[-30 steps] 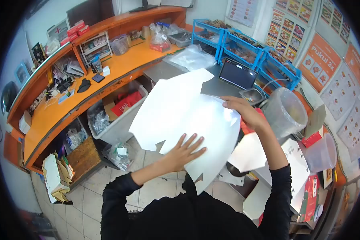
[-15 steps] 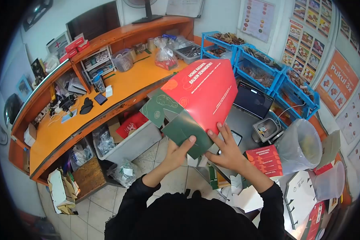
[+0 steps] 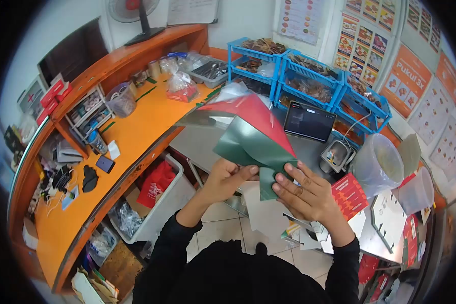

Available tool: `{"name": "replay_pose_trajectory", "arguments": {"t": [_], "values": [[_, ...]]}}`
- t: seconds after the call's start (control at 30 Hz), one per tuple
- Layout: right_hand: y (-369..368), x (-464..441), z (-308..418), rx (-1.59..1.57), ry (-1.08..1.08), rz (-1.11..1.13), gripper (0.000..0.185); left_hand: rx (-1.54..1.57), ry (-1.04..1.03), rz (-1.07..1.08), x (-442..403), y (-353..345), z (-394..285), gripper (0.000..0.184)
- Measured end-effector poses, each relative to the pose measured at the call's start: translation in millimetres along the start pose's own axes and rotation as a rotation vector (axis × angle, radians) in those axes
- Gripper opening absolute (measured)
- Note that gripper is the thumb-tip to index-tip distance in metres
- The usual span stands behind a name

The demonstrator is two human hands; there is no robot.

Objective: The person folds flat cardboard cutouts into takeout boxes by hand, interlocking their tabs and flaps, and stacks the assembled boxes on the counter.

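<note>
A red and green cardboard box (image 3: pixel 248 144), partly folded, is held up in front of me and tilted. Its green flaps face me, and the red printed side shows behind them. My left hand (image 3: pixel 227 178) grips the lower left of the green flap, thumb toward me and fingers mostly hidden. My right hand (image 3: pixel 305 195) is closed on the lower right corner, its fingers lying over a small green tab (image 3: pixel 269 183). The far end of the box is blurred.
An orange counter (image 3: pixel 137 119) curves along the left. Blue baskets (image 3: pixel 309 83) stand at the back, with a tablet (image 3: pixel 309 121) before them. To the right are a clear plastic tub (image 3: pixel 377 164), stacked red boxes (image 3: pixel 348 195) and a flat white carton (image 3: pixel 388 218). A white bin (image 3: pixel 169 195) stands below the counter.
The box has turned and tipped so more of its green flaps face me and less red shows. My right hand has shifted onto the green tab. The view has swung to the right.
</note>
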State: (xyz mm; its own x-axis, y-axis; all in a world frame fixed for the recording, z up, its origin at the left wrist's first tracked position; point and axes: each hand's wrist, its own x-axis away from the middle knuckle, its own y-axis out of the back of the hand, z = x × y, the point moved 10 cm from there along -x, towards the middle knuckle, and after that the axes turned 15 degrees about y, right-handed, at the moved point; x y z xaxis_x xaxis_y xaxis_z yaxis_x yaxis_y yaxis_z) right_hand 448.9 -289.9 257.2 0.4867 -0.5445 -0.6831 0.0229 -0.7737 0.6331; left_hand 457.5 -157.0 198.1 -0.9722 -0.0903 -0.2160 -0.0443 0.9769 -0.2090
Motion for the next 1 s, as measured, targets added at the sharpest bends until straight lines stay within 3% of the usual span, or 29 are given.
{"name": "replay_pose_trajectory", "arguments": {"t": [0.03, 0.1, 0.17, 0.23, 0.3, 0.33, 0.37, 0.43, 0.47, 0.5, 0.57, 0.6, 0.7, 0.77, 0.83, 0.87, 0.97, 1.0], "values": [[-9.6, -4.2, 5.1, 0.125, 0.028, 0.09, 0.034, -0.113, -0.047, 0.037, 4.6, -3.9, -4.5, 0.025], [-20.5, -6.3, 7.4, 0.192, -0.006, 0.058, 0.033, -0.021, -0.029, 0.016, 9.0, -5.4, 10.6, 0.02], [-13.4, -1.9, -2.1, 0.217, -0.22, -0.109, 0.031, -0.245, -0.022, -0.058, 12.4, -0.8, 24.5, 0.021], [-19.4, 0.1, -2.5, 0.257, -0.304, -0.057, 0.031, -0.472, 0.367, 0.067, 9.2, -6.3, 45.9, 0.022], [-18.7, -3.7, -4.7, 0.33, -0.405, 0.117, 0.034, 0.172, -0.113, 0.089, 9.5, -15.0, 9.6, 0.024], [-15.2, -5.8, -3.0, 0.287, -0.407, 0.142, 0.032, 0.053, 0.092, 0.078, 3.3, -6.8, 32.5, 0.023], [-12.1, -10.7, -2.7, 0.306, -0.426, 0.153, 0.032, 0.06, 0.1, 0.105, -0.1, -10.8, 42.2, 0.023], [10.0, -34.7, 9.1, 0.46, -0.324, -0.009, 0.031, -0.353, -0.343, 0.01, 9.4, -37.2, 24.3, 0.022], [7.6, -55.2, 12.4, 0.415, -0.213, -0.013, 0.025, -0.429, -0.241, 0.01, 5.4, -52.0, 40.8, 0.019], [10.3, -61.7, 13.0, 0.438, -0.235, 0.003, 0.025, -0.416, -0.237, 0.044, 5.1, -58.6, 45.0, 0.019], [-8.0, -73.9, 32.2, 0.51, -0.016, 0.254, 0.022, -0.342, -0.242, 0.055, 1.7, -60.2, 50.1, 0.019], [-0.8, -69.5, 36.5, 0.531, -0.015, 0.232, 0.02, -0.307, -0.242, 0.053, 0.4, -58.8, 52.7, 0.019], [16.4, -36.6, 39.0, 0.665, -0.06, 0.325, 0.013, -0.206, -0.237, 0.007, -1.1, -57.0, 58.3, 0.02], [29.0, -28.6, 42.2, 0.676, -0.139, 0.27, 0.016, -0.095, -0.197, 0.015, -2.6, -71.3, 59.6, 0.024], [28.0, -16.3, 44.4, 0.466, -0.291, 0.185, 0.015, -0.397, -0.268, 0.048, 1.4, -99.8, 57.2, 0.028], [34.3, -12.8, 45.7, 0.427, -0.407, 0.12, 0.015, -0.399, -0.27, 0.057, 2.5, -107.8, 60.3, 0.028], [60.1, 16.6, 53.2, 0.398, -0.486, 0.065, 0.016, -0.524, -0.485, 0.096, 14.5, -142.5, 61.3, 0.032], [71.1, 23.8, 58.7, 0.464, -0.468, 0.081, 0.016, -0.519, -0.468, 0.045, 13.6, -152.8, 52.1, 0.032]]}}
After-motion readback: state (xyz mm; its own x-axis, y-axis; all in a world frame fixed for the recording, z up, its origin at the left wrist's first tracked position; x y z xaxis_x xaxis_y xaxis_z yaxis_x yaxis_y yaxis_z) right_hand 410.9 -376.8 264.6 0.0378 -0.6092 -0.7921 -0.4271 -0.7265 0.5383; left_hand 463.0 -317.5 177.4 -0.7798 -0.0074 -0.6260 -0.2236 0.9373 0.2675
